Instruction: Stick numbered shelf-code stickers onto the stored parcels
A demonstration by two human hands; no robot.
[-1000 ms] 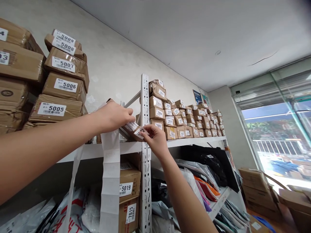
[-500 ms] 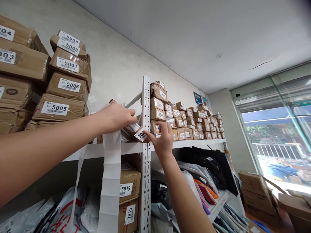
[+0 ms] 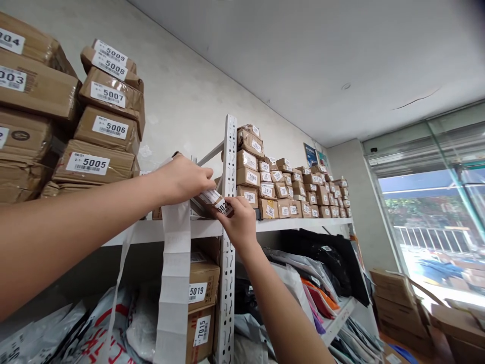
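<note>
There are two hands (image 3: 182,177), one held parcel (image 3: 205,203), one wide strip (image 3: 174,288), five labels (image 3: 89,163) numbered 5005–5009 and two posters (image 3: 310,154).

Before you: white metal upper shelf (image 3: 303,223), right bay, carrying side-by-side stacks of brown cardboard boxes (image 3: 268,208) with white numbered labels. Below, to your right: white metal lower shelf (image 3: 339,322), carrying a slanted row of grey, white and orange soft plastic packages (image 3: 291,277).

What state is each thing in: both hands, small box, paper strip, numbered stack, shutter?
Left hand: closed on the small box.
Right hand: pinching its labelled end.
Small box: tilted, label partly covered.
Paper strip: hanging, creased.
Numbered stack: piled, left of the left hand.
Shutter: raised.
</note>
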